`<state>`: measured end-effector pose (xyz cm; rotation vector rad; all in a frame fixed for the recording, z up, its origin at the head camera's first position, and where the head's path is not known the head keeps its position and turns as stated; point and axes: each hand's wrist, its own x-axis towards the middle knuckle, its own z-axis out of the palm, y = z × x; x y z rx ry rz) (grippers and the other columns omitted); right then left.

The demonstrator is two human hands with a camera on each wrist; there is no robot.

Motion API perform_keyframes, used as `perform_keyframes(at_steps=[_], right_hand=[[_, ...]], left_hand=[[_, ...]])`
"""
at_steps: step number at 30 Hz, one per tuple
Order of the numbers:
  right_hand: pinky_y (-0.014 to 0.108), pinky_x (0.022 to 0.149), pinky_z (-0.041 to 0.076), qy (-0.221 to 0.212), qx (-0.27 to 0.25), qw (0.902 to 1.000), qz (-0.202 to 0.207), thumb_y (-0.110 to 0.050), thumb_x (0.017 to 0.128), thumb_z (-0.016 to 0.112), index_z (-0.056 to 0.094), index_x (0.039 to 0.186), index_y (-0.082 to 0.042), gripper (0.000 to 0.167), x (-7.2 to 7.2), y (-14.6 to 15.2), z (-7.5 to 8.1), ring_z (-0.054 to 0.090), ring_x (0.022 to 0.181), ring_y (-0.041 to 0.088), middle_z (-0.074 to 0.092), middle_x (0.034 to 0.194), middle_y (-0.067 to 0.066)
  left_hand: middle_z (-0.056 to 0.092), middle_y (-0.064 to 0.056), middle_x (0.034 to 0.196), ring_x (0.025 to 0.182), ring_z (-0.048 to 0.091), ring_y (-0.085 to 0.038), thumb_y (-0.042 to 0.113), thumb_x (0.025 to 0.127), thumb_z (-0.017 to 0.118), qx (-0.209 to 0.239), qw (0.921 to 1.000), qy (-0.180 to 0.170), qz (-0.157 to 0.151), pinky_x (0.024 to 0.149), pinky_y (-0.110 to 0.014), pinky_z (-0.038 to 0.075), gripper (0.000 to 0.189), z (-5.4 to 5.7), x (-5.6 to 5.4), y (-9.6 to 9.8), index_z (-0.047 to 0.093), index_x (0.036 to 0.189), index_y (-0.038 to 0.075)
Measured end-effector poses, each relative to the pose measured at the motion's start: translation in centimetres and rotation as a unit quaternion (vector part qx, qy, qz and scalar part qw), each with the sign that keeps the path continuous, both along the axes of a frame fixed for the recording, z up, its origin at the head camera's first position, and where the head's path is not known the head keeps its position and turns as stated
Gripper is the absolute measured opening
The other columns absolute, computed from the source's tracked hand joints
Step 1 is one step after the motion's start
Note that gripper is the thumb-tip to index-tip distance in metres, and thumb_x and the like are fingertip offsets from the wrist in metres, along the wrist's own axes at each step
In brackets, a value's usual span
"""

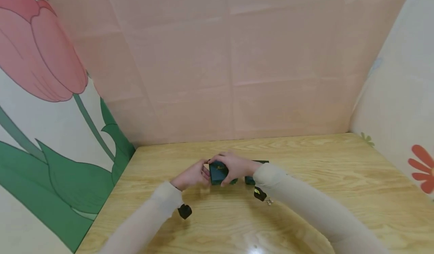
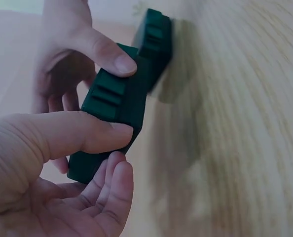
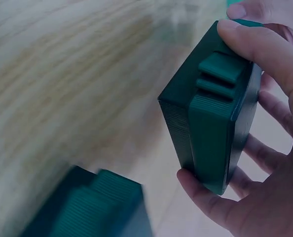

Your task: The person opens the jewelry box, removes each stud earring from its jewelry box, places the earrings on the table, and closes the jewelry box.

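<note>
Both hands hold a dark green gift box with gold lettering on its face and a folded ribbon bow along its side. My right hand grips it from above, thumb on one edge and fingers spread over the other side, as the right wrist view shows on the box. At the left end, my left hand pinches the box between thumb and fingers. A second green ribboned box is on the table beyond the right wrist, partly hidden by it; this box looks blurred in the right wrist view.
The wooden tabletop runs back to a pink sheet. A tulip-printed panel stands on the left and a white floral panel on the right. Dark wrist devices, one a black block, hang below the sleeves.
</note>
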<state>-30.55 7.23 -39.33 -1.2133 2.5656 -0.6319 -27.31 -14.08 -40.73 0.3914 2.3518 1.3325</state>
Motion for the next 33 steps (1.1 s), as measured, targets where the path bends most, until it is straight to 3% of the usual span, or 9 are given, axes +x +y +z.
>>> perform_keyframes(at_steps=[8,14,26,30,33], right_hand=[[0.048,0.097,0.043,-0.007,-0.001,1.0,-0.003,-0.028,0.069,0.088,0.046,0.14,-0.022,0.082,-0.4,-0.2,-2.2,0.044,0.125,0.032,0.044,0.139,0.009],[0.049,0.097,0.042,-0.007,0.014,0.9999,-0.005,-0.03,0.069,0.088,0.047,0.139,-0.021,0.082,-0.4,-0.4,-2.7,0.043,0.125,0.034,0.046,0.137,0.009],[0.051,0.098,0.041,-0.022,0.026,0.9991,-0.023,-0.03,0.069,0.088,0.046,0.14,-0.024,0.083,-0.3,-0.4,-3.0,0.04,0.127,0.034,0.046,0.136,0.007],[0.051,0.098,0.041,-0.024,0.044,0.9984,-0.028,-0.033,0.07,0.087,0.042,0.143,-0.023,0.086,-0.4,-0.5,-2.8,0.039,0.129,0.034,0.043,0.141,0.008],[0.052,0.1,0.041,-0.033,0.058,0.9969,-0.043,-0.038,0.072,0.085,0.037,0.147,-0.024,0.09,-0.3,-0.3,-2.0,0.033,0.136,0.035,0.035,0.149,0.008]], left_hand=[[0.059,-0.015,0.106,0.091,0.062,-0.02,-0.012,0.074,0.068,-0.019,0.9998,-0.005,-0.001,0.082,-0.034,0.052,0.077,-1.7,-0.6,0.3,0.032,0.141,-0.006],[0.056,-0.015,0.104,0.087,0.059,-0.018,-0.015,0.072,0.066,-0.025,0.9995,-0.019,-0.002,0.08,-0.031,0.051,0.074,-2.5,-1.0,0.4,0.034,0.139,-0.006],[0.056,-0.016,0.098,0.079,0.053,-0.018,-0.014,0.073,0.063,-0.021,0.9993,-0.028,-0.015,0.068,-0.026,0.045,0.073,-2.6,-0.9,0.5,0.033,0.14,-0.008],[0.061,-0.017,0.101,0.081,0.056,-0.018,-0.013,0.075,0.062,-0.018,0.9993,-0.031,-0.007,0.07,-0.027,0.046,0.08,-2.8,-1.0,0.4,0.023,0.145,-0.011],[0.063,-0.014,0.101,0.082,0.058,-0.017,-0.01,0.077,0.063,-0.045,0.9989,-0.011,0.002,0.074,-0.03,0.048,0.085,-2.6,-1.2,0.1,0.015,0.147,-0.013]])
